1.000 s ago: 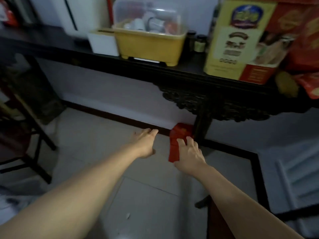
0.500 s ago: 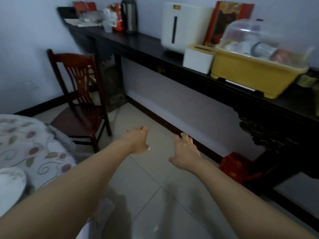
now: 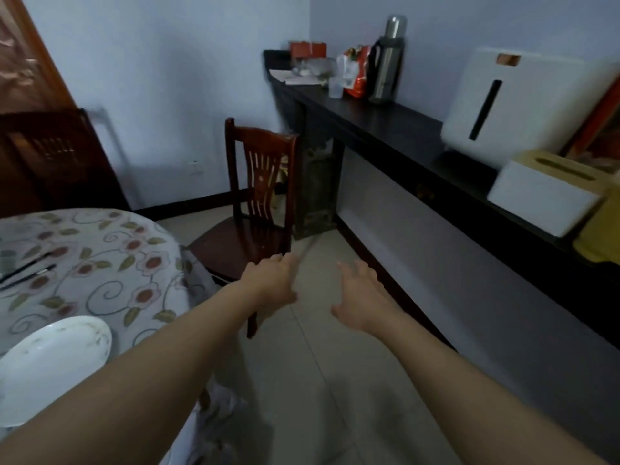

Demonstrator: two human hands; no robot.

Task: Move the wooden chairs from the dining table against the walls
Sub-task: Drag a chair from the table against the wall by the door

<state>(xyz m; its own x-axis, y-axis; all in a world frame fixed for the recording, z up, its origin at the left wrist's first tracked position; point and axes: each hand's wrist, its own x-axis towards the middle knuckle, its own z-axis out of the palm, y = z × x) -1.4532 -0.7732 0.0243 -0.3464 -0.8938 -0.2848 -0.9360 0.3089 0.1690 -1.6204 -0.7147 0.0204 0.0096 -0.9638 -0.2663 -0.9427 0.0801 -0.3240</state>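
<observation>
Now the wooden chair [image 3: 256,209] is seen closer than half a second ago, beside the dining table [image 3: 100,260] and near the dark sideboard [image 3: 396,129]. The left hand [image 3: 271,286] and right hand [image 3: 360,300] are held out empty, fingers spread, over the tiled floor [image 3: 318,380]. A white plate [image 3: 50,364] lies on the flowered tablecloth.

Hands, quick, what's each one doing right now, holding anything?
Left hand: open, empty, in front of the dark red wooden chair; contact cannot be told.
Right hand: open, empty, fingers spread above the floor.
</observation>
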